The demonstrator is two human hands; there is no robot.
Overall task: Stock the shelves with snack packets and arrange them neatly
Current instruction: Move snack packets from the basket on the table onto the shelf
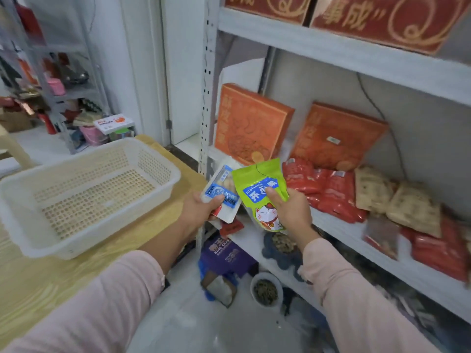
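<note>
It looked like a small stock room or shop back room: a grey metal shelf rack (356,57) carried red cartons (382,21), orange gift boxes (251,123) and snack packets (339,197), and a second crowded rack (66,80) stood behind.

The blue packet (230,201) half hides a red packet (233,228); top cartons (382,21) are cropped.

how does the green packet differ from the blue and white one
The green packet carries a cartoon cat; the blue and white packet shows none. The green packet looks larger than the blue and white packet. The right hand holds the green packet, the left hand the blue and white packet. Both are pouches held in the air.
</note>
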